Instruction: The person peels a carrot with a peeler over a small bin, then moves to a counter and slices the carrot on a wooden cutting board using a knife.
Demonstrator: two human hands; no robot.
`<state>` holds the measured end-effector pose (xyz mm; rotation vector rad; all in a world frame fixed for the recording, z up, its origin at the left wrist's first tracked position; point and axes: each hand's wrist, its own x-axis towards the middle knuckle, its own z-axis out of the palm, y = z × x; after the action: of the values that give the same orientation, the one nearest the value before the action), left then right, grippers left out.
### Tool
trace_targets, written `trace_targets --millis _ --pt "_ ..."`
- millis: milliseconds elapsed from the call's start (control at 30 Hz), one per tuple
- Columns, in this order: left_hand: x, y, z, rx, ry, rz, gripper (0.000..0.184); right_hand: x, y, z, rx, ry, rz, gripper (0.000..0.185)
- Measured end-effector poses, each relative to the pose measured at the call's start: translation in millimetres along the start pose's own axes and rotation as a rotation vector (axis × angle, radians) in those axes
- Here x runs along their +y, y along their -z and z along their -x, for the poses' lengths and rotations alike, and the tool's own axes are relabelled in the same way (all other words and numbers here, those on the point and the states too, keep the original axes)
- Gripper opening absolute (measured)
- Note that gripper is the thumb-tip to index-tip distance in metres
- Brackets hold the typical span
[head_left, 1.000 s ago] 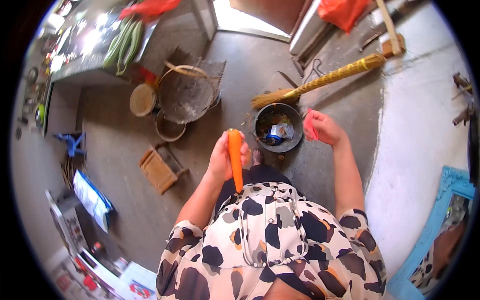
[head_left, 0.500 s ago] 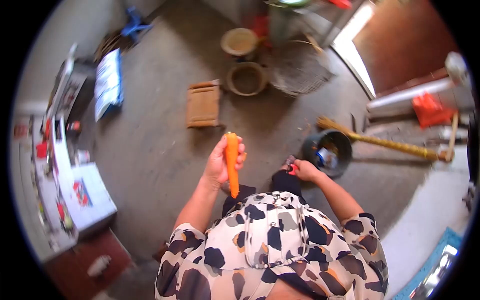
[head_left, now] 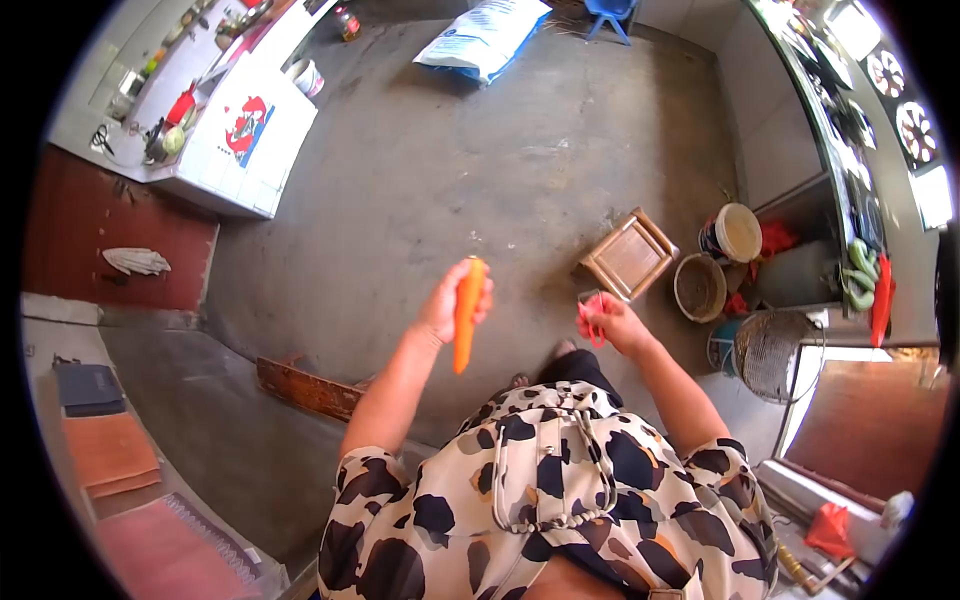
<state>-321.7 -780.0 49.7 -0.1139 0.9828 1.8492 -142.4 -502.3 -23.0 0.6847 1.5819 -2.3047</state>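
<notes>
My left hand is wrapped round an orange carrot, its thick end up by my fingertips and its narrow tip pointing down toward my body. Off to the right, my right hand grips a small red peeler; a looped red handle shows below the fingers, and its head is partly hidden. Carrot and peeler are apart, both held in the air over the floor.
A wooden stool stands just beyond my right hand. Buckets and a wire basket are to the right. A white sack lies far ahead, a white cabinet at left, and a low wooden board nearer.
My view has turned left, so the stool and buckets now sit further right and the bin is out of sight. My right hand has risen with the peeler; the carrot stays in my left.
</notes>
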Motion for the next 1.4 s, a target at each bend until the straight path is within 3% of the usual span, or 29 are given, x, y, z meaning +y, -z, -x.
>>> trace_targets --millis 200,267,300,333,367,400,467,533,667,800,900,1000,1033,1067,1100,1167,1300,1400 --pt "75 221 -38 0.673 -0.154 -0.158 0.027 -123 -50 -150 -0.143 -0.043 -0.086 0.013" --pt "96 276 -8 0.975 -0.078 -0.257 0.026 -146 -54 -212 -0.188 -0.038 0.001 0.015" --pt "86 324 8 1.043 -0.137 -0.27 0.024 -157 -58 -245 -0.185 -0.039 0.039 0.017" --pt "87 328 33 1.116 -0.223 -0.232 0.022 -165 -65 -272 -0.175 -0.044 0.07 0.02" --pt "83 362 59 1.146 -0.092 -0.351 0.02 -183 -78 -297 -0.256 -0.078 0.061 0.023" --pt "84 359 75 1.319 -0.026 -0.339 0.017 -200 -90 -322 -0.33 -0.122 0.056 0.026" --pt "70 391 105 1.393 0.327 -0.496 0.017 -236 -125 -372 -0.428 -0.195 0.184 0.031" --pt "74 380 112 1.211 0.677 -0.746 0.02 -266 -166 -421 -0.541 -0.222 0.304 0.031" --pt "73 382 87 1.09 0.813 -0.674 0.023 -327 -261 -513 -0.732 -0.279 0.548 0.029" --pt "133 434 16 1.084 0.789 -0.589 0.025 -355 -323 -632 -0.821 -0.202 0.574 0.023" --pt "223 520 -39 1.101 0.696 -0.653 0.027 -392 -365 -709 -0.694 -0.318 0.782 0.023" --pt "350 622 -120 1.157 0.471 -0.791 0.029 -419 -396 -774 -0.723 -0.37 0.527 0.024" --pt "424 615 -145 1.302 0.43 -0.436 0.026 -433 -408 -791 -0.695 -0.346 0.579 0.023" --pt "486 636 -173 1.151 0.396 -0.739 0.021 -448 -420 -807 -0.669 -0.321 0.626 0.022" --pt "560 608 -187 1.2 0.041 -0.422 0.02 -462 -432 -823 -0.644 -0.297 0.671 0.022" --pt "663 634 -242 1.121 -0.157 -0.456 0.017 -484 -446 -860 -0.587 -0.214 0.508 0.022" --pt "834 680 -344 0.885 -0.38 -0.252 0.036 -523 -439 -975 -0.536 -0.259 0.365 0.032" --pt "932 694 -400 0.848 -0.305 -0.172 0.039 -559 -442 -1070 -0.502 -0.338 0.28 0.03"
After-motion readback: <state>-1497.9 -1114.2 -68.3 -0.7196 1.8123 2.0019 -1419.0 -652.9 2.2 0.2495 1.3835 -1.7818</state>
